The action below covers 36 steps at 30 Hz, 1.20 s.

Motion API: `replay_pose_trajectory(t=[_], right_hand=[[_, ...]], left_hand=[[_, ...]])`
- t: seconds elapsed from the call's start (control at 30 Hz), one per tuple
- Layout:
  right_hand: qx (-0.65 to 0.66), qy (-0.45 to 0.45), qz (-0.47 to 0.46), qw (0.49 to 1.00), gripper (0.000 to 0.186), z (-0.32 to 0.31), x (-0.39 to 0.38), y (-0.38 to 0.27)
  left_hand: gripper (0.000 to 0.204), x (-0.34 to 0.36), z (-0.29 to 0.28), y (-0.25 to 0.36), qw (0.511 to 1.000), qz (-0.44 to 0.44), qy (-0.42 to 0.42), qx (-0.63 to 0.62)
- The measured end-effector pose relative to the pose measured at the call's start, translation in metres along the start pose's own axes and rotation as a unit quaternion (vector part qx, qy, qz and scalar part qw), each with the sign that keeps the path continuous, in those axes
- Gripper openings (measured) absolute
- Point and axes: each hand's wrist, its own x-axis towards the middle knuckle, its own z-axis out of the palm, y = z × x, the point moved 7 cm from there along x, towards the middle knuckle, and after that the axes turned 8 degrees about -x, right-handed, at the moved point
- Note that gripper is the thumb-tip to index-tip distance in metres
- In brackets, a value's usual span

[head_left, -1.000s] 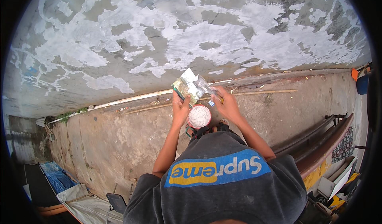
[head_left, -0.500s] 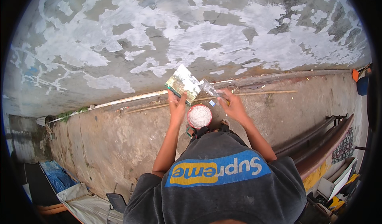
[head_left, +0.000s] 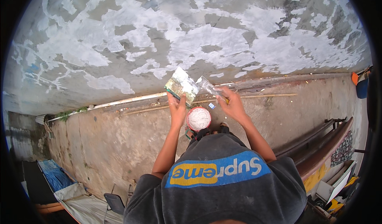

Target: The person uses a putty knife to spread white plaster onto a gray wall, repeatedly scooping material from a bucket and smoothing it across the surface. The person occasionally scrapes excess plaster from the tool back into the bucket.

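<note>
My left hand is closed on the green-edged grip of a wide flat putty blade, whose face carries white filler and stains. In my right hand is a putty knife, held by its handle, with the smeared metal blade pointing up and left. The knife's tip is close to the right edge of the wide blade; whether they touch I cannot tell. Below and between my hands stands a red bucket of whitish paste. Ahead rises a grey wall with uneven white patches of filler.
A long thin pole lies on the concrete floor along the wall's foot. To the right stands a brown bench. At lower left are a dark chair and a blue tarp. A small blue-white packet lies near the bucket.
The putty knife has shifted slightly left and up beside the wide blade, which has dipped a little. Both hands keep their hold. The view has moved slightly.
</note>
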Motion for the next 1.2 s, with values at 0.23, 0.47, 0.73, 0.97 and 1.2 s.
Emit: replay_pose_trajectory(t=[0.23,0.47,0.73,0.97,1.2], right_hand=[[0.044,-0.04,0.057,0.997,0.028,0.01,-0.014,0.003],[0.053,-0.002,0.008,0.999,0.027,0.013,0.0,-0.017],[0.087,-0.009,-0.004,0.996,0.027,0.004,0.003,-0.032],[0.01,-0.009,0.002,1.0,0.027,0.011,0.004,-0.021],[0.095,0.016,-0.009,0.995,0.027,0.001,0.026,-0.048]], left_hand=[[0.057,0.0,0.004,0.001,0.999,0.019,-0.023,0.02],[0.057,-0.008,0.01,-0.002,0.998,-0.023,-0.058,0.022],[0.058,-0.005,0.0,-0.001,1.0,0.015,-0.021,0.015],[0.057,-0.011,0.009,0.001,0.997,0.012,-0.054,0.046],[0.058,-0.007,0.01,-0.001,0.994,-0.011,-0.087,0.064]])
